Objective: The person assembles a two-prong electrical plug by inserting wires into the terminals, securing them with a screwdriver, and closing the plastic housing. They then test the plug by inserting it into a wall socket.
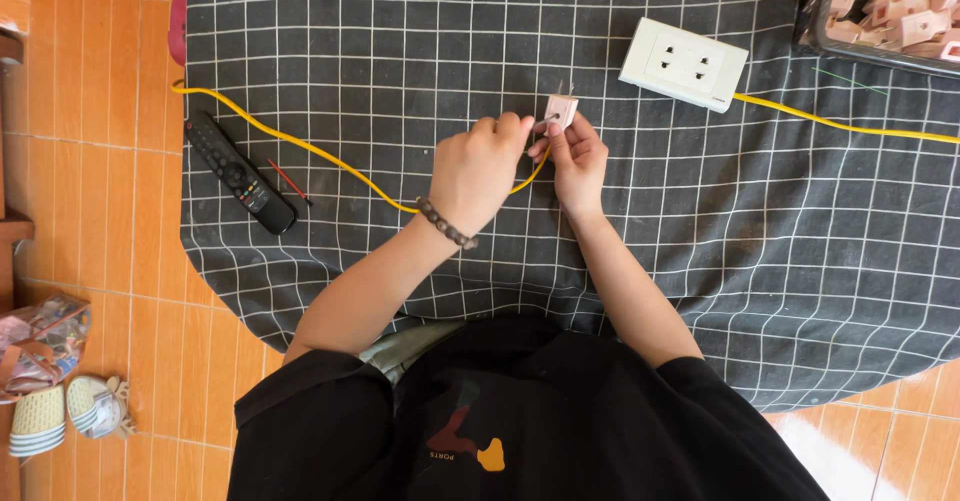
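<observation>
Near the centre of the frame, slightly above the middle, 2 hands meet over 1 small pale pink plastic piece (561,111). The right hand (577,161) pinches that piece from below with its fingers closed narrowly on it, and the left hand (480,169), wearing 1 dark bead bracelet (445,223), has its fingers curled in against the piece's left side; whether the left fingers also pinch the yellow cable (300,144) cannot be told, since the hand covers it there.

1 yellow cable runs from the upper left of the frame down under the left hand, and a second yellow stretch (850,122) leaves the white socket block (684,63) toward the right edge. That block is 1 unit with 2 outlets, lying in the upper right, well apart from the hands.

1 black remote control (240,173) lies at the left of the dark grid-patterned cloth (400,41), with 1 thin red stick (288,182) just beside it. In the upper right corner, 1 dark basket (812,23) holds many more pale pink pieces (905,11), too jumbled to count. At the lower left, on the orange tiled floor (100,211), sit 2 striped slippers (70,416).
</observation>
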